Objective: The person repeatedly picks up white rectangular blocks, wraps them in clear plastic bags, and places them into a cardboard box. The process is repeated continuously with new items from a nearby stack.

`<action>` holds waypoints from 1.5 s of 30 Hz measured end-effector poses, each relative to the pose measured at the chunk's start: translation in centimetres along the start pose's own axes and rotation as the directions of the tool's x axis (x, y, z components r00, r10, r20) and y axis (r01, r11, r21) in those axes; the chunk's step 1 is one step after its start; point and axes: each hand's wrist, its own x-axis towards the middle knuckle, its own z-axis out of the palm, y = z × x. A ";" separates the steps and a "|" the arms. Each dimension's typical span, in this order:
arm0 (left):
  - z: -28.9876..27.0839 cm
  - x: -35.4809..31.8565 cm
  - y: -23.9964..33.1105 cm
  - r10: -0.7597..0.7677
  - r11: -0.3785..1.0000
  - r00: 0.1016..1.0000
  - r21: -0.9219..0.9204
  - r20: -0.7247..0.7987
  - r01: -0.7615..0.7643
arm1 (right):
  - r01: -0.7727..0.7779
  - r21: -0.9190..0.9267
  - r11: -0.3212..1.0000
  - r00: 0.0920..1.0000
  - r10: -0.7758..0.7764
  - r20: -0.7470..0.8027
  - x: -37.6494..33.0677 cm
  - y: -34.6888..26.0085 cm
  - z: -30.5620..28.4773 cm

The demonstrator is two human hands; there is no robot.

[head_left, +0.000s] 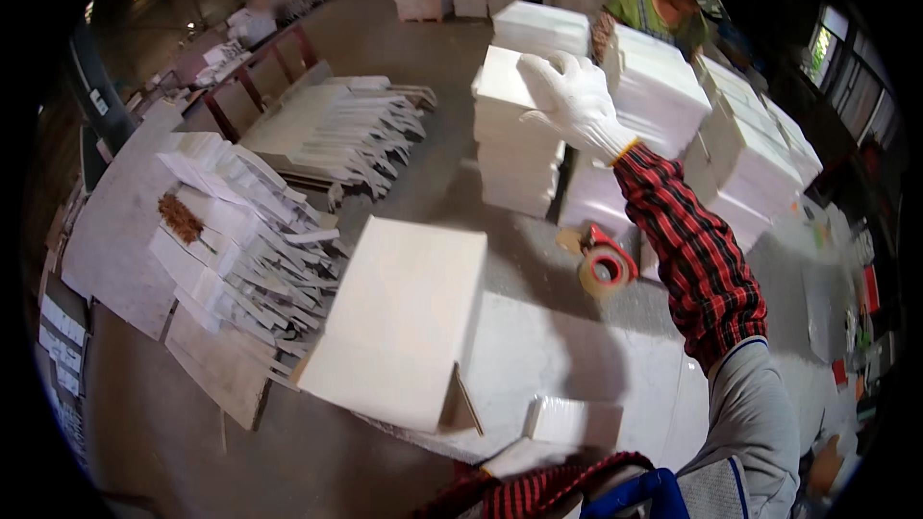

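My right hand [574, 106], in a white knit glove with a red-and-black plaid sleeve behind it, reaches out with fingers spread. It is over the top of a stack of white slabs or boxes [519, 149]; whether it touches them I cannot tell. At the lower edge, a bit of white glove, my left hand [527, 458], shows by another plaid sleeve, its fingers hidden. Just beyond it lies a small white block in clear wrap [575, 421]. A large white box [399, 317] rests on the pale worktop [548, 356]. Below my right forearm is a red tape dispenser [606, 269].
Behind more wrapped white stacks [659, 77] a co-worker [663, 5] in a camouflage cap and green top leans in. On the left, long pale strips [279, 269] are piled on boards, with a brown duster [180, 219]. Another strip pile [336, 135] lies farther back.
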 end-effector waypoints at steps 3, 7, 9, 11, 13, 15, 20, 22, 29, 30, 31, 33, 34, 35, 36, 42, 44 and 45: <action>0.3 -1.6 0.3 -0.026 1.000 0.999 0.001 -0.023 0.026 | 0.013 0.312 0.950 0.996 -0.038 0.075 -9.2 -3.8 -3.4; -0.5 -2.4 1.9 -0.120 0.993 0.991 -0.012 0.061 0.121 | -0.054 0.522 0.851 0.969 -0.081 0.233 -26.8 -7.3 -6.1; -0.6 -2.2 3.7 -0.174 0.981 0.983 -0.076 0.061 0.179 | -0.157 0.481 0.863 0.918 -0.052 0.394 -33.4 -9.6 -7.7; 0.2 -2.0 2.2 -0.035 0.999 0.999 -0.039 0.029 0.036 | -0.259 0.465 0.846 0.866 -0.011 0.501 -37.8 -11.6 -8.0; -0.1 -1.9 3.1 -0.247 0.966 0.964 0.106 0.099 0.236 | -0.347 0.433 0.832 0.813 0.037 0.581 -40.4 -13.3 -7.8; 0.0 -1.7 2.5 -0.279 0.960 0.953 0.062 0.115 0.273 | -0.322 0.390 0.862 0.833 0.063 0.550 -41.6 -14.7 -7.9; -0.5 -2.4 3.9 -0.181 0.975 0.978 0.150 0.106 0.164 | -0.266 0.352 0.897 0.847 0.043 0.530 -42.7 -15.8 -8.1; -2.0 -4.1 7.2 -0.118 0.951 0.988 0.298 0.099 0.084 | -0.213 0.309 0.927 0.857 0.025 0.514 -42.7 -15.2 -8.1; -4.0 -0.3 10.4 0.301 0.317 0.953 0.947 -0.042 -0.059 | -0.321 0.319 0.892 0.830 0.104 0.547 -44.1 -13.8 -8.6; -4.2 0.4 9.4 0.210 0.401 0.977 0.915 -0.038 -0.050 | -0.307 0.348 0.886 0.845 0.085 0.527 -43.9 -13.7 -8.7; -4.4 0.9 8.4 0.117 0.479 0.993 0.877 -0.027 -0.033 | -0.292 0.327 0.899 0.822 0.061 0.566 -43.7 -13.7 -8.8; -4.4 1.6 7.9 0.006 0.555 1.000 0.832 -0.002 -0.002 | -0.284 0.272 0.919 0.764 0.045 0.643 -43.8 -13.6 -8.9; -4.3 1.7 8.0 -0.015 0.557 1.000 0.830 -0.013 0.019 | -0.301 0.308 0.902 0.802 0.065 0.594 -43.9 -13.7 -9.2; -4.1 1.7 8.1 -0.041 0.560 0.999 0.827 -0.024 0.043 | -0.318 0.347 0.883 0.834 0.086 0.544 -44.3 -13.9 -9.3; -3.9 1.6 8.4 -0.038 0.586 0.999 0.809 -0.033 0.050 | -0.329 0.386 0.862 0.863 0.108 0.493 -44.6 -14.1 -9.5; -4.8 0.6 8.0 0.171 0.747 0.976 0.664 -0.135 -0.038 | -0.832 0.534 0.148 0.483 0.666 0.568 -49.1 -15.3 -11.2; -4.1 0.2 8.9 0.113 0.906 0.961 0.423 -0.253 0.005 | -0.730 0.568 -0.380 0.185 0.690 0.700 -52.6 -16.9 -11.1; -3.6 0.0 9.3 0.004 0.967 0.957 0.246 -0.291 0.071 | -0.588 0.460 -0.665 0.022 0.555 0.831 -52.5 -18.4 -12.6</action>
